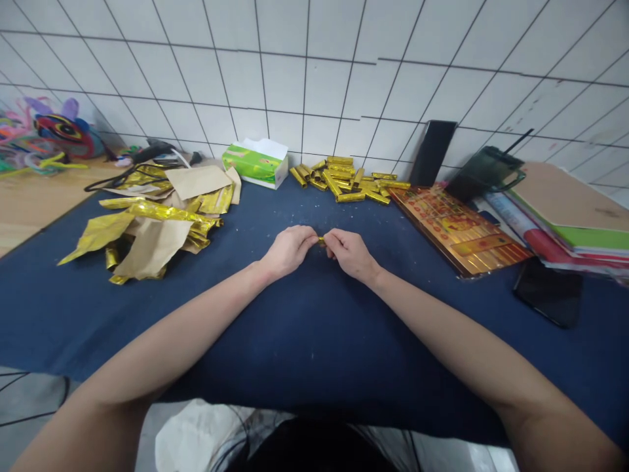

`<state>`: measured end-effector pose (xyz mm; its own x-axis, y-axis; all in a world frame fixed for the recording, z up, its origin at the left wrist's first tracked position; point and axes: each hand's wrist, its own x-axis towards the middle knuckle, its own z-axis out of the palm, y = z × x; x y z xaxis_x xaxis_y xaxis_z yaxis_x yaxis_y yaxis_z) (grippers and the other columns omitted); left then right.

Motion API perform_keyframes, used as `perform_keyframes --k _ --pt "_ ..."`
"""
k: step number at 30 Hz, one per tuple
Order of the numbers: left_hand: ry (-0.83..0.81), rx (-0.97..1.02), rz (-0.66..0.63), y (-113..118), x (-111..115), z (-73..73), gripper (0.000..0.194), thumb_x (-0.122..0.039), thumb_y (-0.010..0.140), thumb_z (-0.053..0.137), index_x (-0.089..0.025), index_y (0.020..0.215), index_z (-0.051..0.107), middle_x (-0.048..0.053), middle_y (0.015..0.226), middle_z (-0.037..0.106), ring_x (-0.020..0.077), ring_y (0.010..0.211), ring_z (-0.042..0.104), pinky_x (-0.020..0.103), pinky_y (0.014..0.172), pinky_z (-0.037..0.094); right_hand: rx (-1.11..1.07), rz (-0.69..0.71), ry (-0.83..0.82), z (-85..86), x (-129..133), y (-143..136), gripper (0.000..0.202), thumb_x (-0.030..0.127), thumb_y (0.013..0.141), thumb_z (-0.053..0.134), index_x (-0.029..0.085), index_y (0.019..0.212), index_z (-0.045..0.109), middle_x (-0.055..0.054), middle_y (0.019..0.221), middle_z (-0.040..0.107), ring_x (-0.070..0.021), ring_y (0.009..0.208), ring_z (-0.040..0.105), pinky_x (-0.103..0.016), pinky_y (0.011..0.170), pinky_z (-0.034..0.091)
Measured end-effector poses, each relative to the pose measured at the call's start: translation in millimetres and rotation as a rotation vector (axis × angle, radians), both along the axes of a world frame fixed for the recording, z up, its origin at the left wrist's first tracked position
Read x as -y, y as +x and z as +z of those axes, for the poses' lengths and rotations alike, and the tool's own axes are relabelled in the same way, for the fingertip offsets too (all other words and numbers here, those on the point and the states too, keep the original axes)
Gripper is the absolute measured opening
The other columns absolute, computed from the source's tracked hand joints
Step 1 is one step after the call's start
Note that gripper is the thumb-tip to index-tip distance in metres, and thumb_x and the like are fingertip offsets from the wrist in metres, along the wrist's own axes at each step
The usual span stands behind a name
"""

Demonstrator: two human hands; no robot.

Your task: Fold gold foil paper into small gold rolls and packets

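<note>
Over the middle of the dark blue cloth [314, 341], my left hand [289, 252] and my right hand [352, 254] pinch the two ends of a small gold paper roll [321, 240]. Only a short shiny strip of it shows between my fingertips; the fingers hide the rest. Beyond my hands, by the wall, lies a pile of gold paper rolls [339, 180]. Left of my left forearm, loose gold paper sheets [162, 210] are heaped, some with their brown backs [156, 248] turned up.
A green tissue box [253, 164] stands at the tiled wall. To the right are a packet of gold-and-red paper [457, 229], a black upright object [432, 154], a dark mug [484, 174], stacked folders [574, 210] and a black phone [549, 292]. Colourful craft pieces [59, 134] sit far left.
</note>
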<state>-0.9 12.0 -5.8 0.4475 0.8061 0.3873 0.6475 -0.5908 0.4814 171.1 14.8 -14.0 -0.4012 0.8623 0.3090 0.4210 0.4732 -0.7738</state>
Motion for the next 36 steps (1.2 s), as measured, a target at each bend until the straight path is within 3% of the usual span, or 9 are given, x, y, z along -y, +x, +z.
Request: perform_keyframes --k 7,11,17,25,32,36 --pt "-0.094 0.082 0.019 0.8 2.0 -0.9 0.023 -0.024 0.086 0.038 -0.016 0.071 0.053 -0.001 0.063 0.052 0.0109 0.061 0.047 0.023 0.06 0.037 0.037 -0.037 0.036 1.0 1.8 -2.9 0.036 0.037 0.088 0.037 0.018 0.059 0.047 0.003 0.052 0.048 -0.0093 0.05 0.045 -0.023 0.055 0.035" --pt "-0.225 0.164 0.025 0.9 0.7 -2.6 0.028 -0.028 0.085 0.038 -0.016 0.061 0.048 -0.004 0.054 0.044 0.0084 0.052 0.04 0.021 0.053 0.032 0.093 -0.039 0.127 3.3 3.5 -3.3 0.031 0.034 0.087 0.037 0.018 0.066 0.052 0.002 0.057 0.052 -0.0101 0.053 0.047 -0.023 0.057 0.036" --pt "-0.463 0.373 -0.078 1.0 -5.2 -6.8 0.037 -0.041 0.083 0.038 -0.016 0.058 0.047 -0.004 0.048 0.044 0.0078 0.046 0.038 0.021 0.05 0.031 0.102 -0.088 0.195 3.6 3.3 -3.0 0.034 0.035 0.087 0.037 0.019 0.06 0.049 0.002 0.052 0.049 -0.0102 0.05 0.045 -0.023 0.055 0.034" --pt "-0.324 0.309 0.15 0.5 -5.3 0.0 0.028 -0.034 0.08 0.046 -0.015 0.059 0.049 -0.005 0.049 0.044 0.0078 0.048 0.037 0.021 0.05 0.03 0.094 -0.191 0.143 -0.8 -0.5 -3.6 0.035 0.038 0.086 0.039 0.018 0.063 0.054 0.003 0.049 0.046 -0.0102 0.047 0.041 -0.024 0.051 0.031" --pt "-0.271 0.187 0.006 -3.9 -1.6 4.1 0.024 -0.031 0.08 0.045 -0.015 0.065 0.056 -0.005 0.054 0.045 0.0084 0.053 0.039 0.021 0.052 0.03 0.198 -0.029 0.071 3.7 1.1 0.5 0.034 0.039 0.086 0.039 0.018 0.061 0.05 0.003 0.052 0.047 -0.0097 0.05 0.044 -0.023 0.052 0.031" --pt "-0.357 0.257 -0.036 -3.2 -2.2 2.8 0.03 -0.035 0.082 0.044 -0.014 0.062 0.054 -0.005 0.049 0.042 0.0074 0.047 0.036 0.021 0.048 0.028 0.252 0.026 0.113 1.6 0.1 -1.2 0.034 0.036 0.087 0.036 0.018 0.064 0.053 0.002 0.053 0.049 -0.0098 0.049 0.044 -0.023 0.053 0.031"
